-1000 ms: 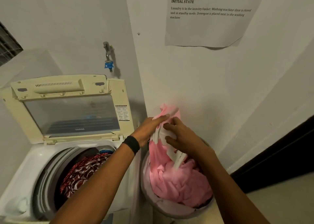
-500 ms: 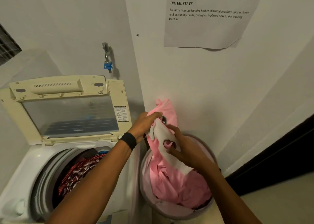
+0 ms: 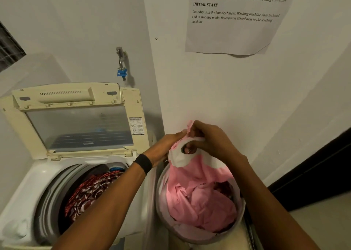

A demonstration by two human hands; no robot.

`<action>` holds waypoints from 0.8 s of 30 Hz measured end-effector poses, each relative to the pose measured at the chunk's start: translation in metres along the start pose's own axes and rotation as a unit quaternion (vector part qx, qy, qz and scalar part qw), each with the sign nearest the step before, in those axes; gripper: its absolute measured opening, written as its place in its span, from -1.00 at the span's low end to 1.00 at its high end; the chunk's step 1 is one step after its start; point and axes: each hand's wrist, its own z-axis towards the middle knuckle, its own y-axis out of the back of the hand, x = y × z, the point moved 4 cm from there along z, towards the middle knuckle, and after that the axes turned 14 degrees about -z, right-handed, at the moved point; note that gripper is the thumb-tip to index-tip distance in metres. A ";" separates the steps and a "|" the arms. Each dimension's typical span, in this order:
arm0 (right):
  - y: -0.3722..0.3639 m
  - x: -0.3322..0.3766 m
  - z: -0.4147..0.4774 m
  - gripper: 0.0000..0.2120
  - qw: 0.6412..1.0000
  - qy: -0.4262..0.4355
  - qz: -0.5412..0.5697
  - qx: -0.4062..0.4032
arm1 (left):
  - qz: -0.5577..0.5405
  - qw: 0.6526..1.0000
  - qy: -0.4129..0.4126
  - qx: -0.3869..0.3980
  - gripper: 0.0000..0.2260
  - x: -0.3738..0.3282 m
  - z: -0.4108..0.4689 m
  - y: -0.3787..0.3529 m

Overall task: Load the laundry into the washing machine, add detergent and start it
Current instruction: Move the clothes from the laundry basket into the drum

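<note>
So here's where I'm at: both hands are up over the laundry basket, gripping the top of a pink garment with a white band along its edge. My right hand is closed on the upper edge of the fabric, and a fingertip pokes through a small round hole in the white band. My left hand is pressed against the same bunch of cloth from the left, fingers curled around it, with a black wristband just behind it. The two hands are touching at the top of the garment.

The rest of the pink garment hangs down into the basket and piles up inside it, filling most of it. There's something darker peeking out underneath on the right side, but I can't tell what it is.

The basket sits right beside the washing machine, to its right, tucked against the wall. The machine's lid is propped up, and a red and white patterned cloth is already down in the drum. A tap with a blue fitting sticks out of the wall above the machine, and a printed instruction sheet is stuck on the wall higher up to the right.
</note>
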 end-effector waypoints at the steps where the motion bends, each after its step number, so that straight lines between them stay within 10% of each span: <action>1: -0.002 -0.002 0.002 -0.69 0.999 -0.011 -0.029 -0.020 | -0.008 1.000 -0.004 0.011 -0.53 0.002 -0.001 0.001; 11: -0.010 -0.056 -0.012 -0.71 0.970 -0.057 -0.142 0.188 | 0.029 0.995 -0.064 -0.073 -0.86 -0.018 -0.009 0.024; 16: 0.022 -0.065 -0.016 -0.68 0.976 -0.170 -0.139 -0.003 | 0.080 0.979 -0.089 -0.162 -0.87 -0.017 -0.004 0.016; 24: -0.008 -0.022 -0.011 -0.73 0.965 -0.226 0.101 -0.085 | 0.039 0.978 -0.095 -0.182 -0.84 -0.007 -0.001 -0.017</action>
